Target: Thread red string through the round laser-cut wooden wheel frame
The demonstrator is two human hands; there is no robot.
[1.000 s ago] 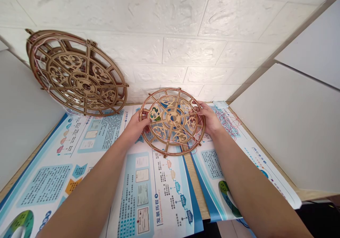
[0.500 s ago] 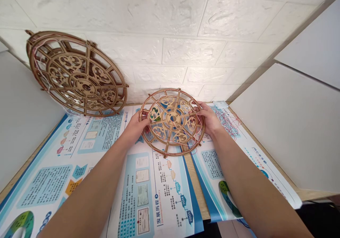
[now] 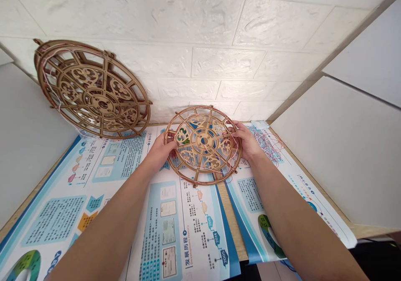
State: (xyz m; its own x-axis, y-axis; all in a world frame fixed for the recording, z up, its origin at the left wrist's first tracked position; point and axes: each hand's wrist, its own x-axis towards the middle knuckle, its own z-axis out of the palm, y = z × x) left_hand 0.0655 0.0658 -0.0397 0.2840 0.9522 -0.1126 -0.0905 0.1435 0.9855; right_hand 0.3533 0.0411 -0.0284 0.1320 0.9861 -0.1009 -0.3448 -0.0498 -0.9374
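Between my two hands is a round, gold-brown openwork frame (image 3: 204, 140) with spokes, scroll ornaments and a hub with holes. It is tilted above the printed sheets. My left hand (image 3: 161, 150) grips its left rim, fingers curled behind it. At the right rim, my right hand (image 3: 246, 141) holds on with its fingers over the edge. Thin red and white wires run around and across the frame. A loose tangle of thin red wire (image 3: 272, 145) lies just right of my right hand.
Several similar round frames (image 3: 102, 104) lean stacked against the white brick-pattern wall (image 3: 225, 63) at the left. Printed poster sheets (image 3: 125, 214) cover the wooden table (image 3: 236, 226). Pale panels (image 3: 341, 147) stand on both sides. A small clear plastic piece (image 3: 260, 124) lies by the wall.
The view has shifted very slightly. Both hands keep the same hold on the round frame, which has hardly moved.
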